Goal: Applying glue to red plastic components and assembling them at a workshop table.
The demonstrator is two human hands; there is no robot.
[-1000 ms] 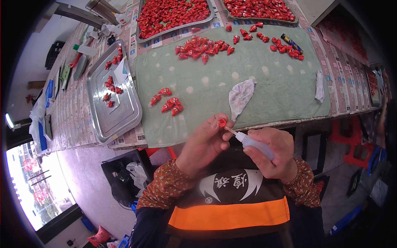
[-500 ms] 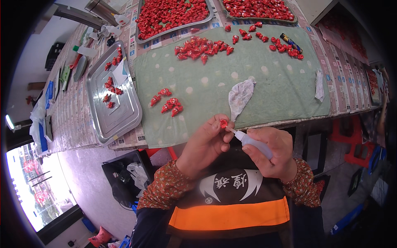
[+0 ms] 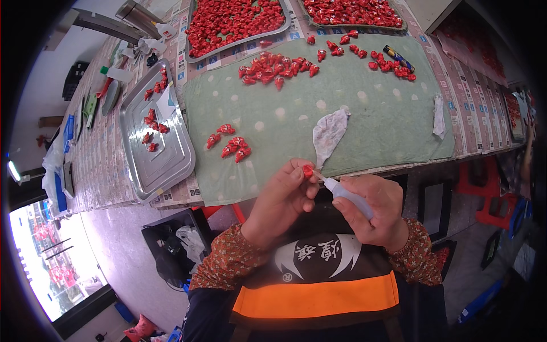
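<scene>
While the left hand [image 3: 279,198] pinches a red piece [image 3: 307,171], the right hand [image 3: 379,210] squeezes a bottle [image 3: 348,199] — barely moved, seemingly mid-step.

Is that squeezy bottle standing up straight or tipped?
Tipped: the bottle slants in the right hand, its nozzle pointing toward the small red piece in the left hand.

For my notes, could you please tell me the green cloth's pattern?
The green cloth has whitish dots, per the head view.
</scene>
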